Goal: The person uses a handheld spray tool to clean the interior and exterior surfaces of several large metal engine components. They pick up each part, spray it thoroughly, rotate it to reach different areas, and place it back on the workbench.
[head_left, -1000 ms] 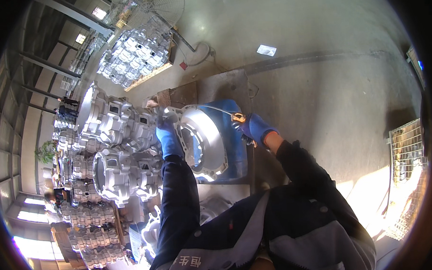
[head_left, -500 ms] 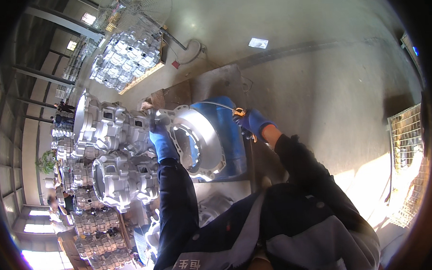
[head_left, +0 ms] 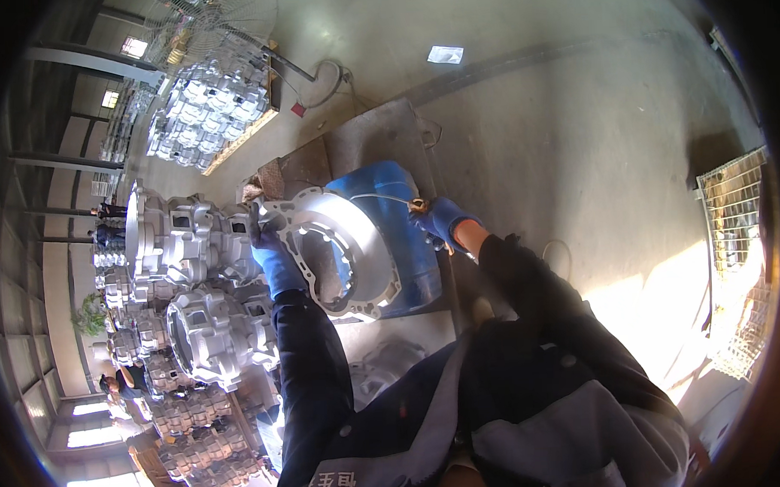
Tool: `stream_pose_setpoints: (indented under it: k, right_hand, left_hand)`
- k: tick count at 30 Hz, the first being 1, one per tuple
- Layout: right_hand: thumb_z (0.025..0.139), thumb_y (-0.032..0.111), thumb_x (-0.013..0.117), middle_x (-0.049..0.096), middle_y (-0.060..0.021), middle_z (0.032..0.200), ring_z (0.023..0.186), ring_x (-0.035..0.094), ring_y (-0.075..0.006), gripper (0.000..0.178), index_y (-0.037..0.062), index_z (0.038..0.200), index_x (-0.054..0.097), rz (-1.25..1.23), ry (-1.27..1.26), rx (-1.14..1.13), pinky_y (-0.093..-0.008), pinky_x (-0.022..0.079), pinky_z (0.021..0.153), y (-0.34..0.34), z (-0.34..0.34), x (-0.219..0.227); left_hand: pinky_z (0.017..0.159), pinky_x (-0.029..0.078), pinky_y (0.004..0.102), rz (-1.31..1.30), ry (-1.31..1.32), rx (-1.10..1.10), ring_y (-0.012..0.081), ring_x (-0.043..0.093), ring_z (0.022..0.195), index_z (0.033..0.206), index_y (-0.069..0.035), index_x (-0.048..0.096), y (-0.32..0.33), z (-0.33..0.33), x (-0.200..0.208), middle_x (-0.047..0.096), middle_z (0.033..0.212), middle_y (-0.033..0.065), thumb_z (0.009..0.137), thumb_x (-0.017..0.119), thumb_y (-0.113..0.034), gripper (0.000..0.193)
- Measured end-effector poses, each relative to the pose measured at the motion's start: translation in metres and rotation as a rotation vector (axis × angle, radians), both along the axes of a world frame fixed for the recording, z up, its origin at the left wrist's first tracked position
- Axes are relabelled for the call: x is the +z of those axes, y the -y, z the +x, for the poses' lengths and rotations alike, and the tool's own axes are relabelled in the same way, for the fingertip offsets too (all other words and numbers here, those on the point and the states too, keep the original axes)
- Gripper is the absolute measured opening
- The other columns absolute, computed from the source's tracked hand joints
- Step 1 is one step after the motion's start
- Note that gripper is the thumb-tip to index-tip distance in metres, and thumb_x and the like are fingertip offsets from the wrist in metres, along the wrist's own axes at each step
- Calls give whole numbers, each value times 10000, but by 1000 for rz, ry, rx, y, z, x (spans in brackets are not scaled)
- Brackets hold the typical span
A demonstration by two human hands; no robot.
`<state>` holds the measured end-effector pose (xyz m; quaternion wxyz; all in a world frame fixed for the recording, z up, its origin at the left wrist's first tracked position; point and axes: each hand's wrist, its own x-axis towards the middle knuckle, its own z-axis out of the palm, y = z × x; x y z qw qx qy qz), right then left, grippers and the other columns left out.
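A silver cast-metal housing (head_left: 368,244), ring-shaped with a bolt-hole flange, rests tilted on a blue plastic drum (head_left: 418,272). My left hand (head_left: 268,239), in a blue glove with dark fingers, is closed on the flange's upper left edge; its fingertips are partly hidden. At the drum's right, my right hand (head_left: 445,219), gloved in blue too, is wrapped round an air blow gun (head_left: 418,206) with an orange-yellow body. From it a long thin nozzle (head_left: 380,197) reaches left across the housing's upper part.
Rows of similar silver castings (head_left: 213,331) stand close on the left. A loaded pallet (head_left: 209,104) and a large fan (head_left: 215,26) are farther off. At the right stands a wire-mesh cage (head_left: 735,231). Another person (head_left: 128,381) is in the left background.
The whole view has shifted a little. The nozzle, arched above the housing before, now lies flatter and lower over it. Both hands keep their grip.
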<state>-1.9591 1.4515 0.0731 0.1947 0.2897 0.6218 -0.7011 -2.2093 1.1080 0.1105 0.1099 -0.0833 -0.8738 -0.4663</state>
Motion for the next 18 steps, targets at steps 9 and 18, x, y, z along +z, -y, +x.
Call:
stream_pose_setpoints:
  k: [9, 18]
  right_hand:
    - [911, 323, 674, 589, -56, 656, 504, 556, -177, 263, 60, 919, 661, -83, 55, -67, -352, 497, 448, 4, -1, -23]
    - [913, 360, 658, 629, -69, 698, 530, 583, -176, 321, 48, 990, 663, -42, 34, 9, -342, 504, 483, -1, 2, -14]
  left_hand:
    - [674, 512, 376, -38, 2, 29, 242, 656, 774, 1321, -161, 608, 16, 4, -8, 729, 940, 107, 891, 518, -184, 440]
    - [663, 507, 384, -68, -1, 56, 243, 652, 762, 1318, -159, 610, 24, 5, -10, 727, 915, 109, 888, 527, -215, 442]
